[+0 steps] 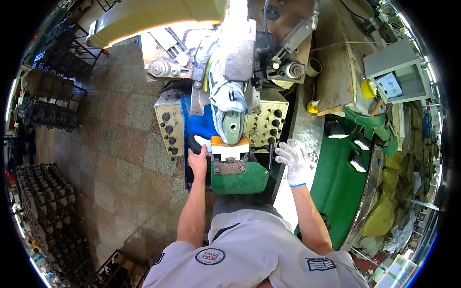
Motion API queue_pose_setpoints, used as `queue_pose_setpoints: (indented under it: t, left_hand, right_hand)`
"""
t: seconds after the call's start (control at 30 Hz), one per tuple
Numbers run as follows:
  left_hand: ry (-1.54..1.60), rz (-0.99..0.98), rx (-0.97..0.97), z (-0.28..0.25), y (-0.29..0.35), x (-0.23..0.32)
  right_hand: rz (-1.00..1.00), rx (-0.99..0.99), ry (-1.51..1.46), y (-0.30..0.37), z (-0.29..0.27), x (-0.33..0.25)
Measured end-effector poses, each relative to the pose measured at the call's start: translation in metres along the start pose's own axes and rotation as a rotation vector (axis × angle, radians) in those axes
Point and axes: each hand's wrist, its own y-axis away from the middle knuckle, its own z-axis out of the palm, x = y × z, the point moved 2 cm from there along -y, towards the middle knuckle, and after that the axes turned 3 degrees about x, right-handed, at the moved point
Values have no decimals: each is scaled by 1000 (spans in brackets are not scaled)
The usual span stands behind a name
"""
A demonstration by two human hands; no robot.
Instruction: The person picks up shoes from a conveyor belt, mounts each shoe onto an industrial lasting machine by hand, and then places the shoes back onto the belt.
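Note:
A grey-and-white shoe upper sits in the machine, stretched over a green last whose heel end faces me. Just below it, an orange-and-white pad stands above a green metal guard. My bare left hand is closed on a black shoe with white on it, left of the pad; part of that shoe is hidden. In a white glove, my right hand has its fingers apart and holds nothing. It is beside a black lever, and I cannot tell whether they touch.
Control boxes with knobs flank the shoe. At right, several black-and-white shoes lie on a green conveyor belt, near a grey box. Racks stand at left on the tiled floor. A yellow arm crosses above.

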Motion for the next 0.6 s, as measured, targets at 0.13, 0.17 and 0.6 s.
queue_pose_setpoints:
  t: [0.13, 0.17, 0.6]
  left_hand:
    - [-69, 106, -82, -34, 13, 27]
    - [-58, 167, -73, -48, 21, 36]
    - [579, 310, -681, -181, 113, 331]
  right_hand:
    - [5, -14, 35, 1, 6, -9]
    - [-3, -20, 56, 1, 8, -13]
    - [-575, -679, 284, 79, 145, -83]
